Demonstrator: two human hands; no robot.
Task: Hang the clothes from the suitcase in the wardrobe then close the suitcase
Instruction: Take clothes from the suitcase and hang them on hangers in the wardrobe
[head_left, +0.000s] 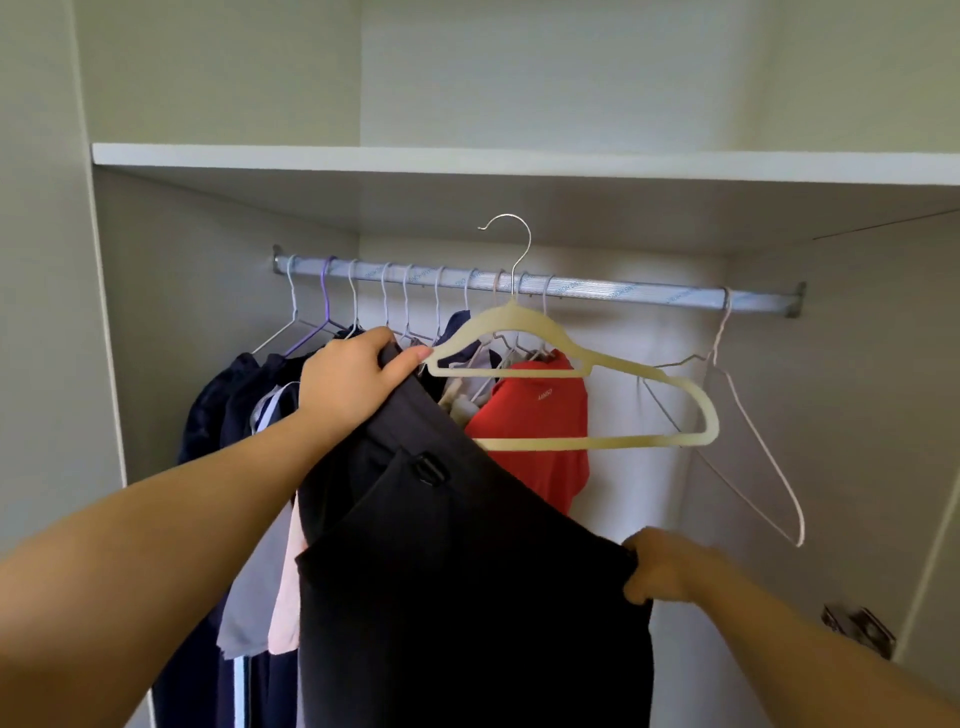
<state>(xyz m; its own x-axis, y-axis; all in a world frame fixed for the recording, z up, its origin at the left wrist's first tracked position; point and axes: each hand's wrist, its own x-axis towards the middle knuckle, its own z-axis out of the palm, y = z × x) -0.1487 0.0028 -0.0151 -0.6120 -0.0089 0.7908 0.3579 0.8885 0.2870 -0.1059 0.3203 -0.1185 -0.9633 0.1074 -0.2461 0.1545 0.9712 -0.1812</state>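
Observation:
I stand in front of the open wardrobe. My left hand (349, 378) grips the top of a black garment (457, 587) together with the left end of a cream hanger (582, 364). The hanger is tilted, its metal hook raised above the rail (623, 290) and not resting on it. My right hand (662, 569) pinches the garment's right edge lower down. The black cloth drapes over the hanger's lower bar. The suitcase is out of view.
Several hangers with dark, grey, pink and red clothes (535, 415) fill the rail's left half. An empty white wire hanger (753, 431) hangs near the right end. A white shelf (519, 163) sits just above the rail. A metal door hinge (857, 629) is at lower right.

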